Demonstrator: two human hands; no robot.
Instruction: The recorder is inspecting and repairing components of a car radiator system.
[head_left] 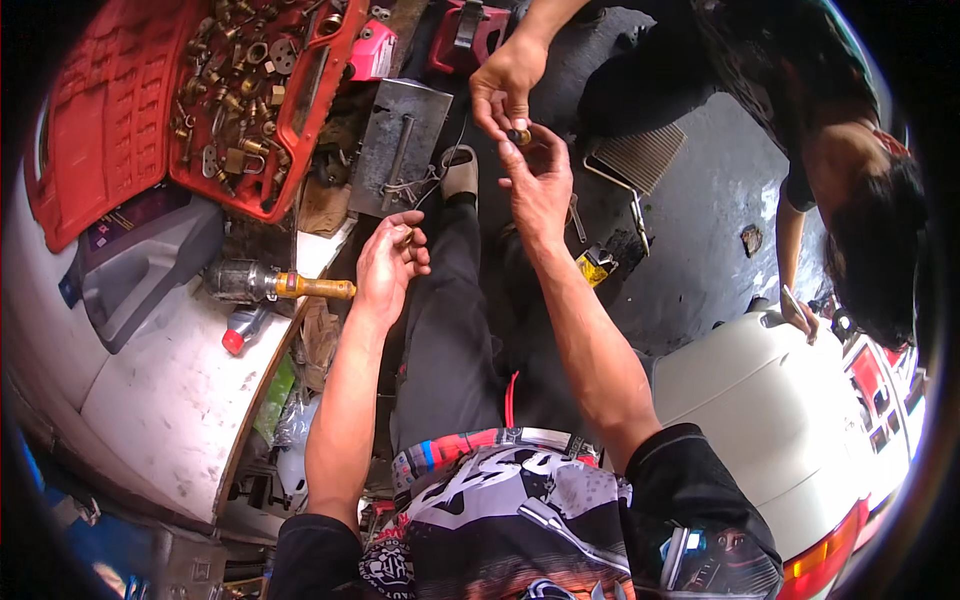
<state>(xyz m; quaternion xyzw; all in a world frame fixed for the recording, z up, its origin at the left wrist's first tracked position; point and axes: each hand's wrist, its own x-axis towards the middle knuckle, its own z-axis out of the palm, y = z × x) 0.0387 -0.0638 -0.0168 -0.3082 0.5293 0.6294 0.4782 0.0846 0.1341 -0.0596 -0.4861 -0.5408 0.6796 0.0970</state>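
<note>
My right hand (541,195) reaches forward with thumb and fingers closed around a small brass-coloured fitting with a dark end (518,136). Another person's hand (512,80) comes from the top and touches the same fitting, fingertips meeting mine. To the left, my left hand (390,268) is palm up with its fingers curled. A small brownish thing seems to sit between those fingers, too small to name. Just left of that wrist points the yellow handle of a tool with a grey cylindrical body (248,281).
An open red case (292,150) full of brass fittings lies at the upper left. Near it are a grey metal plate (385,150) and a grey jug (150,260). A second person (850,170) leans in at the right, over a white vehicle panel (745,400). A ridged panel (640,160) lies on the floor.
</note>
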